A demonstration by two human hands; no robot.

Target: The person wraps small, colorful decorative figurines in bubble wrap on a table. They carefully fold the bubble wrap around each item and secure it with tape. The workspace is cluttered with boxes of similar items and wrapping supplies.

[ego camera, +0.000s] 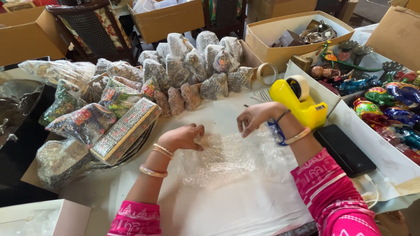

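Observation:
A sheet of clear bubble wrap (227, 157) lies on the white table (227, 205) in front of me. My left hand (183, 137) is curled with its fingers pressed down on the wrap's left edge. My right hand (256, 117) hovers at the wrap's upper right corner, fingers bent, pinching at the wrap or just above it. Whether something is rolled inside the wrap is hidden. Blue-handled scissors (275, 131) lie partly under my right wrist. A yellow tape dispenser (299, 102) stands just behind my right hand.
Many bubble-wrapped painted pieces (183, 70) are piled at the back and left, with a patterned box (127, 129) leaning there. White trays hold colourful painted animal figures (389, 100) on the right. A black flat device (345, 150), a tape roll (267, 73) and cardboard boxes (297, 32) surround the table.

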